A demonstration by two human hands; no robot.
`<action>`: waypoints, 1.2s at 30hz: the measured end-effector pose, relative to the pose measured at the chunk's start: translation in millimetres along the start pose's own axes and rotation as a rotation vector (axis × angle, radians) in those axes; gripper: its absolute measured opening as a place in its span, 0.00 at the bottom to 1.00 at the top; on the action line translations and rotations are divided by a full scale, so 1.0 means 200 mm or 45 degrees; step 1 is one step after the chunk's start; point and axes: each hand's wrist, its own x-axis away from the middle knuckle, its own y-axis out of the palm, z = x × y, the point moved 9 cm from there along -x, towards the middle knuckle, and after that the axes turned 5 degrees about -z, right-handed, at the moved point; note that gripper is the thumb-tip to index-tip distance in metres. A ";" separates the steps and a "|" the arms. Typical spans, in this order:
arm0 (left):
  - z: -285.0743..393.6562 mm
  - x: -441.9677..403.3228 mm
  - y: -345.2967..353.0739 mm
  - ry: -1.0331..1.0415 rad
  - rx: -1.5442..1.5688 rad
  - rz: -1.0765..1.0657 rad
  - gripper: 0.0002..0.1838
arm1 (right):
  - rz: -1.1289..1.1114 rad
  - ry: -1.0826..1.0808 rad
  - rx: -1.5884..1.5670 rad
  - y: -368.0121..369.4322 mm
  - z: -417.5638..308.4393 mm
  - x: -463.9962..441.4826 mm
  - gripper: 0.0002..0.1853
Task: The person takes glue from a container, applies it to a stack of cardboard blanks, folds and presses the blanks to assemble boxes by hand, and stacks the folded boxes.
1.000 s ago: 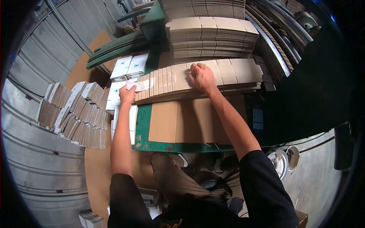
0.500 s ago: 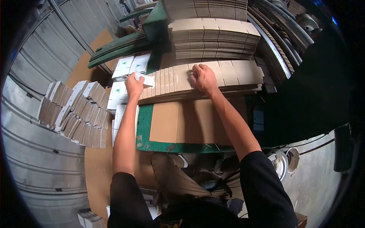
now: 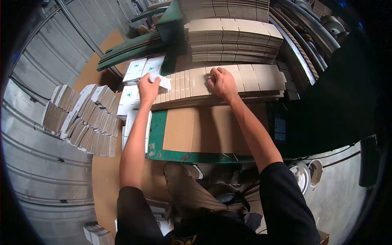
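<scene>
A long fanned row of brown cardboard pieces [image 3: 247, 77] lies across the green table [image 3: 158, 130]. At its left end my left hand [image 3: 148, 89] pinches a small white sheet [image 3: 164, 82], which sticks out to the right over the narrow overlapping edges. My right hand [image 3: 223, 83] rests on the middle of the row with its fingers curled down; whether it grips a piece cannot be made out. Shiny clear patches show on the cardboard between my hands.
Stacks of white printed cards [image 3: 128, 95] stand just left of the row. Tall brown cardboard stacks [image 3: 232, 41] are behind it. Flat cardboard [image 3: 177, 130] lies in front. Green metal bars [image 3: 130, 51] are at the back left, bundled white-edged cards [image 3: 87, 118] at the far left.
My left hand has moved up and slightly right with the white sheet, which is now lifted and angled. My right hand has stayed at about the same place on the row.
</scene>
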 end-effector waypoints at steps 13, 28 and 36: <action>-0.32 0.00 -0.19 0.083 -0.260 0.103 0.13 | 0.012 -0.002 0.002 -0.01 0.00 0.00 0.11; -0.12 0.00 -0.08 0.019 -0.189 0.099 0.14 | -0.008 -0.003 -0.013 0.00 0.00 -0.01 0.12; -0.49 -0.04 -0.26 -0.009 -0.148 0.110 0.12 | -0.005 -0.016 -0.005 0.01 0.00 0.00 0.12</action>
